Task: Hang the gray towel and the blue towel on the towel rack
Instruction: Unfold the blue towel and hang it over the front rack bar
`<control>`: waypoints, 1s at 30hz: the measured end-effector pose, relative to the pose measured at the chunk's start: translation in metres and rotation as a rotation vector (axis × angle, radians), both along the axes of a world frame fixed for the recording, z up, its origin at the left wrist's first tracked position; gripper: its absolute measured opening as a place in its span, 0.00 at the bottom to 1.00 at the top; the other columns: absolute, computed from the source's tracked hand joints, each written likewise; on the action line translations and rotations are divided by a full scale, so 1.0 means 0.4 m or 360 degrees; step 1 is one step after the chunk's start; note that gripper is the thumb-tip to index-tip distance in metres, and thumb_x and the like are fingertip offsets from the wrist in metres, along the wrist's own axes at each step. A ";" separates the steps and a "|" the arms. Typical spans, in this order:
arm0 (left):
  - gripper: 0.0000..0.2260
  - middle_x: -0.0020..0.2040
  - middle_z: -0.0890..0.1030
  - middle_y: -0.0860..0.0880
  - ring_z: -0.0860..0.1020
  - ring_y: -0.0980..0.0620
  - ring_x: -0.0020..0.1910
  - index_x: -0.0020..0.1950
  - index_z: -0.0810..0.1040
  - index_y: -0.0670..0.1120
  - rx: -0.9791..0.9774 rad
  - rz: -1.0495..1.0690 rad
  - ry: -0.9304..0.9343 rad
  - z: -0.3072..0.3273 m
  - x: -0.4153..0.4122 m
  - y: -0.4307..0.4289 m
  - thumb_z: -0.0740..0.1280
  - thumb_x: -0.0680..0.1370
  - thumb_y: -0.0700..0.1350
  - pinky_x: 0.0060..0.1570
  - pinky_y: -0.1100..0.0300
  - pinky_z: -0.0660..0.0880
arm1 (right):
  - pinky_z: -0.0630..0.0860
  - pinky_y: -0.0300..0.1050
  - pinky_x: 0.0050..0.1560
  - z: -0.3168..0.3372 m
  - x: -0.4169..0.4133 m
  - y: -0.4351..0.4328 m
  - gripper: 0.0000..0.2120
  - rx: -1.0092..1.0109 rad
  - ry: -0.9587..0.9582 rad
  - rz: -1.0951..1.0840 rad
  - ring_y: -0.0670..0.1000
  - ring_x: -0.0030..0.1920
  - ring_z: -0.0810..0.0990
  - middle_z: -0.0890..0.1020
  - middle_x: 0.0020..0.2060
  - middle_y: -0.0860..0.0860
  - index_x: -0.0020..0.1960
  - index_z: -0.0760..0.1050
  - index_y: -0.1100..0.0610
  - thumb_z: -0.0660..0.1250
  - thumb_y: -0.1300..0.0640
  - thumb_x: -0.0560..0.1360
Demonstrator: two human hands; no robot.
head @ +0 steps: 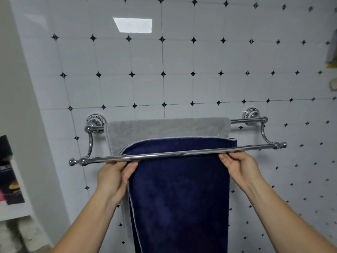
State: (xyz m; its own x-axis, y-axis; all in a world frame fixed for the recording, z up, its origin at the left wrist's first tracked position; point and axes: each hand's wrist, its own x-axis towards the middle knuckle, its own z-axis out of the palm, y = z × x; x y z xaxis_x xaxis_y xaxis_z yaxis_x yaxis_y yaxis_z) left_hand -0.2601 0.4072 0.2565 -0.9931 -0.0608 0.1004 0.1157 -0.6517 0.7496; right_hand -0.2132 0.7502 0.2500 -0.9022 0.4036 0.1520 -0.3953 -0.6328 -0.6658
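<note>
A chrome double towel rack [109,158] is fixed to the tiled wall. The gray towel [164,127] hangs over its rear bar. The dark blue towel [179,194] hangs down in front, with its top part showing behind the front bar. My left hand [116,175] pinches the blue towel's left edge just under the front bar. My right hand [237,165] grips its right edge at the same height. Whether the blue towel rests on the front bar or is only held up I cannot tell.
The wall behind is white tile with small black diamonds [193,40]. A white shelf unit [16,210] with boxes stands at the left edge. Objects hang at the far right edge [331,52].
</note>
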 end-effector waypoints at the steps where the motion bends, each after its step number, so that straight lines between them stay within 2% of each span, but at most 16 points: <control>1: 0.10 0.43 0.81 0.41 0.83 0.46 0.45 0.45 0.76 0.37 0.0071 -0.0013 0.0038 -0.002 0.007 0.006 0.58 0.76 0.26 0.41 0.59 0.82 | 0.82 0.48 0.44 -0.003 0.002 0.003 0.12 -0.0091 0.0102 0.0098 0.58 0.45 0.85 0.84 0.41 0.59 0.43 0.78 0.62 0.58 0.71 0.67; 3: 0.14 0.40 0.82 0.43 0.81 0.46 0.47 0.43 0.76 0.38 0.0265 -0.0067 0.0098 -0.004 0.018 0.016 0.56 0.72 0.23 0.44 0.56 0.82 | 0.80 0.55 0.52 0.002 0.003 0.004 0.08 -0.0227 0.0243 0.0243 0.62 0.53 0.82 0.84 0.45 0.60 0.41 0.78 0.63 0.63 0.64 0.64; 4: 0.14 0.40 0.83 0.43 0.82 0.45 0.47 0.41 0.77 0.38 0.0411 -0.0119 0.0131 -0.002 0.024 0.022 0.56 0.68 0.24 0.48 0.53 0.81 | 0.78 0.57 0.56 0.011 0.003 0.000 0.12 -0.0261 0.0267 0.0271 0.62 0.57 0.81 0.83 0.50 0.61 0.47 0.78 0.64 0.68 0.59 0.65; 6: 0.12 0.41 0.83 0.43 0.83 0.45 0.45 0.39 0.77 0.40 0.0702 -0.0209 0.0197 0.007 0.035 0.033 0.57 0.65 0.29 0.54 0.49 0.79 | 0.73 0.58 0.63 0.038 -0.003 -0.012 0.29 -0.0342 0.0189 0.0246 0.61 0.62 0.78 0.80 0.59 0.61 0.59 0.73 0.65 0.73 0.46 0.67; 7: 0.09 0.41 0.81 0.44 0.82 0.47 0.43 0.39 0.77 0.41 0.0773 -0.0203 0.0213 0.016 0.039 0.041 0.59 0.67 0.32 0.56 0.50 0.78 | 0.73 0.57 0.64 0.057 -0.007 -0.021 0.31 -0.0379 0.0124 0.0209 0.60 0.62 0.78 0.80 0.59 0.60 0.59 0.73 0.64 0.73 0.42 0.67; 9: 0.06 0.39 0.80 0.47 0.81 0.49 0.41 0.40 0.78 0.44 0.0801 -0.0143 0.0215 0.039 0.045 0.059 0.64 0.76 0.41 0.56 0.53 0.77 | 0.78 0.55 0.58 0.086 -0.020 -0.035 0.20 -0.0388 -0.0014 0.0138 0.57 0.56 0.82 0.82 0.53 0.57 0.52 0.76 0.59 0.74 0.46 0.69; 11: 0.05 0.41 0.81 0.47 0.82 0.49 0.45 0.45 0.78 0.45 0.0708 -0.0073 0.0116 0.066 0.038 0.082 0.67 0.78 0.46 0.55 0.53 0.77 | 0.82 0.50 0.46 0.098 -0.026 -0.043 0.09 -0.0332 -0.0124 0.0101 0.55 0.46 0.84 0.83 0.46 0.56 0.49 0.78 0.59 0.73 0.59 0.70; 13: 0.03 0.44 0.80 0.45 0.81 0.48 0.44 0.47 0.76 0.44 0.0554 0.0058 -0.0058 0.085 0.034 0.101 0.69 0.75 0.38 0.51 0.55 0.79 | 0.82 0.47 0.39 0.092 -0.029 -0.039 0.09 -0.0278 -0.0174 0.0057 0.55 0.40 0.82 0.80 0.42 0.57 0.48 0.76 0.61 0.69 0.67 0.69; 15: 0.09 0.40 0.77 0.45 0.79 0.49 0.39 0.42 0.74 0.44 0.0447 0.0199 -0.0121 0.082 0.028 0.104 0.68 0.73 0.31 0.43 0.58 0.80 | 0.82 0.47 0.40 0.082 -0.023 -0.029 0.09 -0.0184 -0.0206 0.0031 0.55 0.41 0.80 0.78 0.43 0.59 0.47 0.74 0.63 0.65 0.70 0.67; 17: 0.12 0.34 0.78 0.47 0.79 0.51 0.35 0.38 0.72 0.44 0.0343 0.0297 -0.0047 0.067 0.029 0.101 0.67 0.72 0.28 0.37 0.61 0.80 | 0.82 0.47 0.42 0.071 -0.014 -0.019 0.07 -0.0047 -0.0239 0.0033 0.55 0.41 0.80 0.77 0.44 0.60 0.44 0.73 0.63 0.64 0.71 0.68; 19: 0.13 0.29 0.79 0.49 0.80 0.52 0.32 0.38 0.72 0.44 0.0261 0.0337 0.0041 0.051 0.034 0.101 0.68 0.71 0.27 0.34 0.62 0.79 | 0.82 0.47 0.42 0.066 0.003 -0.012 0.05 0.0086 -0.0268 0.0020 0.56 0.41 0.82 0.79 0.44 0.61 0.44 0.75 0.66 0.66 0.70 0.69; 21: 0.11 0.29 0.81 0.49 0.82 0.53 0.32 0.39 0.74 0.42 0.0216 0.0377 0.0079 0.041 0.035 0.100 0.69 0.71 0.28 0.34 0.62 0.79 | 0.81 0.44 0.37 0.071 0.023 -0.006 0.08 0.0288 -0.0411 -0.0101 0.54 0.36 0.84 0.84 0.39 0.58 0.46 0.79 0.67 0.73 0.66 0.68; 24: 0.09 0.39 0.83 0.44 0.83 0.48 0.39 0.47 0.77 0.39 0.0150 0.0428 0.0077 0.025 0.038 0.097 0.72 0.70 0.31 0.41 0.55 0.81 | 0.72 0.37 0.21 0.076 0.050 0.013 0.16 0.0695 -0.0768 -0.0207 0.48 0.22 0.77 0.82 0.27 0.50 0.41 0.81 0.58 0.80 0.50 0.60; 26: 0.11 0.44 0.81 0.41 0.82 0.45 0.43 0.48 0.77 0.41 0.0089 0.0523 0.0039 0.012 0.039 0.097 0.75 0.69 0.33 0.47 0.50 0.81 | 0.61 0.31 0.19 0.078 0.061 0.025 0.17 0.0827 -0.0924 -0.0109 0.44 0.18 0.68 0.76 0.24 0.48 0.33 0.77 0.53 0.79 0.42 0.58; 27: 0.11 0.43 0.81 0.43 0.81 0.45 0.42 0.46 0.77 0.42 0.0057 0.0590 0.0024 0.008 0.039 0.098 0.76 0.68 0.35 0.46 0.51 0.81 | 0.57 0.30 0.20 0.080 0.063 0.027 0.18 0.0862 -0.0955 -0.0073 0.43 0.17 0.65 0.74 0.22 0.47 0.31 0.75 0.52 0.77 0.40 0.59; 30: 0.17 0.43 0.80 0.44 0.80 0.47 0.39 0.46 0.74 0.42 -0.0034 0.0759 -0.0078 0.007 0.043 0.098 0.80 0.65 0.40 0.41 0.53 0.81 | 0.54 0.30 0.20 0.094 0.061 0.025 0.14 0.0895 -0.0914 -0.0063 0.43 0.17 0.62 0.73 0.22 0.47 0.36 0.75 0.53 0.74 0.44 0.66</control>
